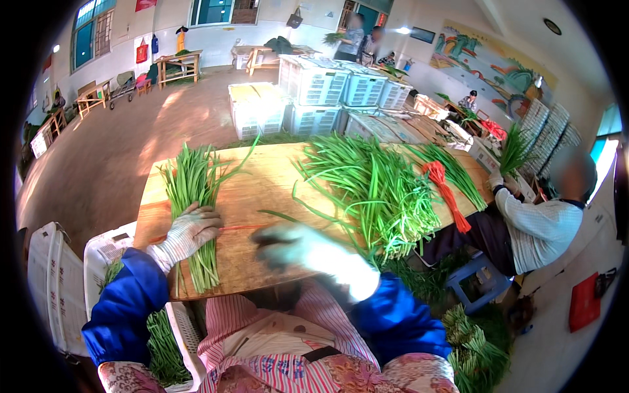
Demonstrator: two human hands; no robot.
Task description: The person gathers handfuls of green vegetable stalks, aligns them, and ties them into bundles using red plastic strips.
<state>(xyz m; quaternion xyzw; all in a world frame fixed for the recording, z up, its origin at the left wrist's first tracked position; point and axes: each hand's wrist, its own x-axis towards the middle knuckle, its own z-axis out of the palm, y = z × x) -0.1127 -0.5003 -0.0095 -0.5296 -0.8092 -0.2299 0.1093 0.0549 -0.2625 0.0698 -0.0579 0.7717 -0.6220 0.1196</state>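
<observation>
My left hand, in a pale striped work glove, grips a bundle of garlic chives at the left of the wooden table. Beneath that hand a thin red strip runs across the wood toward my right. My right hand, gloved too, is smeared by motion over the table's near middle; its fingers cannot be made out. A large loose pile of garlic chives covers the right half. Over its right side lies a hank of red ties, with a smaller bunch of chives behind.
White crates stand at my left, and a basket of greens by my knees. Stacked crates rise beyond the table. At right, a co-worker holds greens near a blue stool; more bundles lie on the floor.
</observation>
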